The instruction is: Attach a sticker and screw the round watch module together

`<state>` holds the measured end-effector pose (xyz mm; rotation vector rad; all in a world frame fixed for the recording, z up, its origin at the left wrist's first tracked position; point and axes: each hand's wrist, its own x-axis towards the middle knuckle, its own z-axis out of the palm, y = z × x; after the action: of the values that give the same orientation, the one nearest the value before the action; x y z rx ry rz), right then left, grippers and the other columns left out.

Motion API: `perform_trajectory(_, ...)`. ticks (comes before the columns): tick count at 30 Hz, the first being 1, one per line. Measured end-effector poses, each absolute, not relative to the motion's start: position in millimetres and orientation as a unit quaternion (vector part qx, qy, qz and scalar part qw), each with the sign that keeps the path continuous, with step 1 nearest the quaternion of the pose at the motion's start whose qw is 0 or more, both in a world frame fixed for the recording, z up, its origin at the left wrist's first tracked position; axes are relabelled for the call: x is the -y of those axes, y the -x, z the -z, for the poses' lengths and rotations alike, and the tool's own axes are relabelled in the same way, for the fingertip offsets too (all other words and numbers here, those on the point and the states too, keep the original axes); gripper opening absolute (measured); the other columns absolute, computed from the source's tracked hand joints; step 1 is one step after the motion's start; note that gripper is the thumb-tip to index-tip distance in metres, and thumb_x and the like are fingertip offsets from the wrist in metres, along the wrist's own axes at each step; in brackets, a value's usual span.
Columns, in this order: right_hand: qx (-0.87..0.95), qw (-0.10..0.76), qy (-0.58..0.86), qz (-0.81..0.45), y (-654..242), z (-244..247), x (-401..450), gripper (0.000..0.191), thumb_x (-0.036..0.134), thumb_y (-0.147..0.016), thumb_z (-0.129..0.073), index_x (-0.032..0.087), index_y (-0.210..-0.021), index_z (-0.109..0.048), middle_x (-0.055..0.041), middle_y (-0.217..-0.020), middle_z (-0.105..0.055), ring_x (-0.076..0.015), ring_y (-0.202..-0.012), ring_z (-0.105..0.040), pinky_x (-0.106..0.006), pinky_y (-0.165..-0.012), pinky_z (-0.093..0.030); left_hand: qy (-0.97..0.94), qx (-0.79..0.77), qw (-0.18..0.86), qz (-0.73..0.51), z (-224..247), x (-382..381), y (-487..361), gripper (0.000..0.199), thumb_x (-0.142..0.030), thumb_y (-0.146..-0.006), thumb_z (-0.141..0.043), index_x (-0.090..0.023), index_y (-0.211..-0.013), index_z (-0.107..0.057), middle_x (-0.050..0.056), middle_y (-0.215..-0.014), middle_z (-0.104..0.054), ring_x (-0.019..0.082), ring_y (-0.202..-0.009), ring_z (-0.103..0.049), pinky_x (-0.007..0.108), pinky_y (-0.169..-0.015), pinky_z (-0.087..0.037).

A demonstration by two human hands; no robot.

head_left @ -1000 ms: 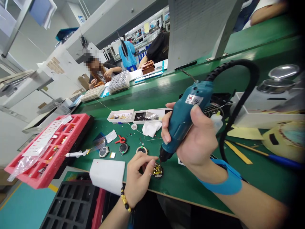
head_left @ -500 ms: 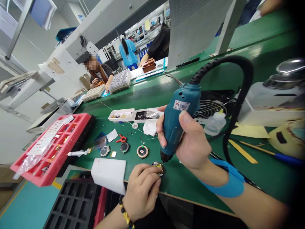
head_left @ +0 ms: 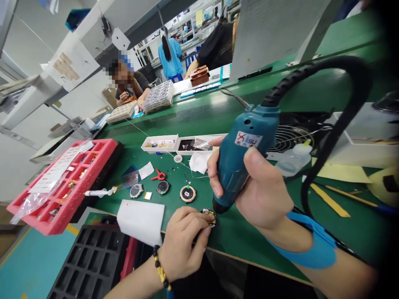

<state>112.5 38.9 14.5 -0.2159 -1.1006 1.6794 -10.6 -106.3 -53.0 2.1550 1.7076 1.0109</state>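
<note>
In the head view my right hand (head_left: pixel 264 193) is wrapped round a teal electric screwdriver (head_left: pixel 241 160) with a black cord, its nose pointing down. Just below that nose, my left hand (head_left: pixel 185 241) pinches a small round watch case (head_left: pixel 213 221) with its inner parts showing, close to the bench's front edge. The screwdriver's tip is at the case's right rim; whether they touch I cannot tell. Beyond lie a round gold-rimmed watch part (head_left: pixel 188 194), a dark watch head (head_left: pixel 162 188), a silver watch case (head_left: pixel 136 190) and a small silvery battery-like piece (head_left: pixel 148 195).
A pink foam tray (head_left: pixel 59 195) stands left, with a syringe (head_left: pixel 98 192), red clip (head_left: pixel 158 175) and white foam sheet (head_left: pixel 140 220) nearby. White parts boxes (head_left: pixel 160 143) are behind. A squeeze bottle (head_left: pixel 293 160) and fan (head_left: pixel 288 138) stand right. A co-worker (head_left: pixel 131 85) sits opposite.
The view has shifted slightly. The screwdriver and my right hand appear a little larger and further right. The watch case looks slightly more tilted in my left fingers; both grips are unchanged.
</note>
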Motion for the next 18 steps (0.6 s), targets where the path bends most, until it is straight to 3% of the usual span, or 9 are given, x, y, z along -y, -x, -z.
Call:
perform_trajectory(12,0.473,0.471,0.092,-0.739,-119.8,-18.0,-32.1,0.043,0.065,-0.087,-0.069,0.025,-0.102,-0.071,-0.0023,-0.068,-0.062,-0.0161,-0.039,-0.050,-0.030,-0.035,-0.038,-0.761,-0.562,0.075,-0.314,48.6,106.2,10.8,0.015,-0.012,-0.097,-0.051,-0.020,-0.102,-0.063,0.010,-0.111,-0.077,0.022,-0.106,-0.068,0.040,-0.099,-0.055)
perform_trajectory(18,0.477,0.459,0.105,-0.742,-123.0,-19.5,-30.6,0.044,0.066,-0.084,-0.072,0.025,-0.102,-0.073,-0.0031,-0.068,-0.063,-0.0174,-0.039,-0.051,-0.032,-0.036,-0.038,-0.755,-0.573,0.053,-0.313,52.0,111.1,8.0,0.010,-0.012,-0.095,-0.054,-0.018,-0.098,-0.061,0.008,-0.115,-0.077,0.020,-0.104,-0.067,0.043,-0.111,-0.046)
